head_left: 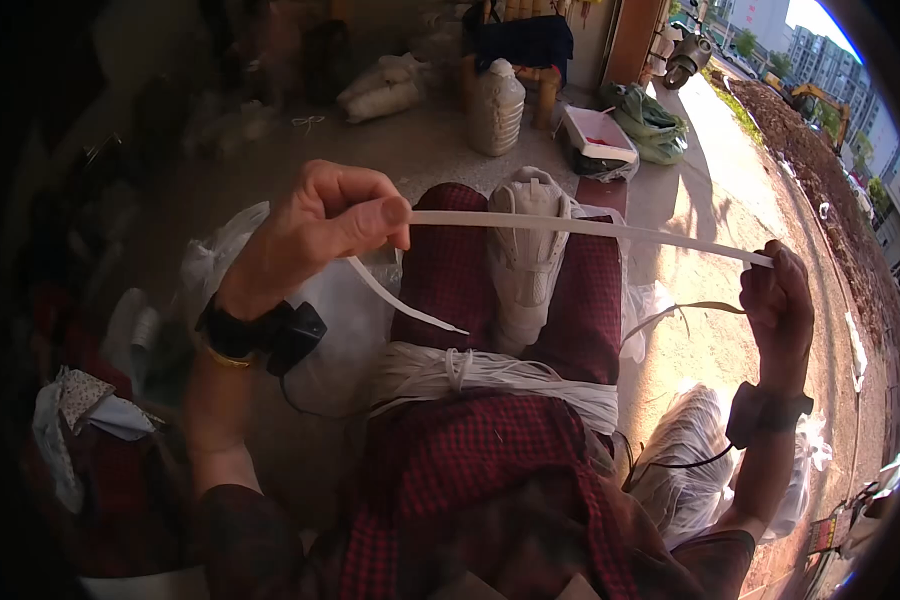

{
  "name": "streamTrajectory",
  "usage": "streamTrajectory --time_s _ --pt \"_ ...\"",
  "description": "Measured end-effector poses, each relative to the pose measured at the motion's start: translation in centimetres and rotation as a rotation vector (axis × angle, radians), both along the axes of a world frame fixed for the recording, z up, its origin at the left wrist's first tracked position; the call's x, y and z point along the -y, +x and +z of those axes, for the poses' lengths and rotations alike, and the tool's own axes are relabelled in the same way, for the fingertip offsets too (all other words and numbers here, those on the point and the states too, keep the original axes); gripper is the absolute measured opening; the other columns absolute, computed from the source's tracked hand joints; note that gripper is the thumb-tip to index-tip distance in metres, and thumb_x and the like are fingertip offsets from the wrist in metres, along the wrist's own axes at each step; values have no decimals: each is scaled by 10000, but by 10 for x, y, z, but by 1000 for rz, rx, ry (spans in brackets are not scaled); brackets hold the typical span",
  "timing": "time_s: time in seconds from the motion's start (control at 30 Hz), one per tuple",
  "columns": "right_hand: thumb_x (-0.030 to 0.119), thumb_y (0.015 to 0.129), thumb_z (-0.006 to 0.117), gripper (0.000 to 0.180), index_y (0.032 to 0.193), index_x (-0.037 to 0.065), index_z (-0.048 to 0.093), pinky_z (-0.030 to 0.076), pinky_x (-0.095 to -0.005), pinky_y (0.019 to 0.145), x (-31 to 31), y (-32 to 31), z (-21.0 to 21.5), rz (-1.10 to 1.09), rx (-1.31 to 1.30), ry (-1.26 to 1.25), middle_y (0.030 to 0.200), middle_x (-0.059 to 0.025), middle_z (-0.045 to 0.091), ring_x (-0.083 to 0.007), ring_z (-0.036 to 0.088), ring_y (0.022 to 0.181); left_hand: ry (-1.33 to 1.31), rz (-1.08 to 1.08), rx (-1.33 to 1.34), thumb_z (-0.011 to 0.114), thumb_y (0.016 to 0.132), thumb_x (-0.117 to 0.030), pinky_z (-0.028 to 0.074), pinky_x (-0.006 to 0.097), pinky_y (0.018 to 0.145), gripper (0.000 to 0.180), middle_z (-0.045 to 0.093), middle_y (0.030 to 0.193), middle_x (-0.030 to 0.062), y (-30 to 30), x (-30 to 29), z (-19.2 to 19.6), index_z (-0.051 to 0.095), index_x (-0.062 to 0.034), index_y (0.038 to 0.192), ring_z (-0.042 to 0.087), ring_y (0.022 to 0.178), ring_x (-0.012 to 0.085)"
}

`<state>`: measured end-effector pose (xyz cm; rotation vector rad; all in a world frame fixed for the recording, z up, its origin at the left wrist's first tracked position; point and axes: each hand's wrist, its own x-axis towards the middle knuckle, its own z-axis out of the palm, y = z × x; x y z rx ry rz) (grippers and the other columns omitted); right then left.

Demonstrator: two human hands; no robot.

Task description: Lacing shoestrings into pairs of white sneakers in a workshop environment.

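Note:
A flat white shoelace (580,226) is stretched nearly level between my two hands. My left hand (335,222) pinches it at one side, and a loose end dangles below those fingers. On the far right my right hand (778,290) is closed on the lace, with its other tail hanging beside the wrist. Between my knees stands a white shoe (528,250), partly crossed by the taut lace. A bundle of white laces (490,378), tied in the middle, lies across my lap on the red-and-black checked cloth (470,460).
A bag of white laces (685,455) sits by my right side. Ahead are a white plastic jug (496,108), a white tray (600,136) and a green bag (652,125). Clear plastic bags lie at my left. A scooter (688,60) stands farther off at the right.

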<state>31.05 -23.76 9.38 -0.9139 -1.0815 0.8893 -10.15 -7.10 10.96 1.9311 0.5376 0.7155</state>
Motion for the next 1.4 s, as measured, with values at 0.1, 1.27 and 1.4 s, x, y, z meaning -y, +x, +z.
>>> streamTrajectory --time_s 0.1,1.27,1.4 --pt "225 1030 525 193 918 71 552 206 -217 430 12 111 -3 34 -62 34 693 39 431 -40 285 529 -152 -9 121 607 993 -290 249 221 498 337 455 597 -63 -30 -16 -13 632 -43 765 342 547 10" --pt "221 991 594 258 1045 -23 656 436 -246 640 -79 -106 -76 537 482 -335 823 -2 639 -42 528 755 97 -60 -209 641 940 -127 490 251 609 165 671 703 32 85 18 -88 704 12 879 592 651 64" --pt "169 921 677 222 965 -45 712 492 -268 684 -100 -89 -96 153 714 -168 819 -54 696 -71 596 754 33 17 -70 637 953 -112 517 255 704 149 703 867 41 104 -16 -112 694 17 1003 635 773 83"
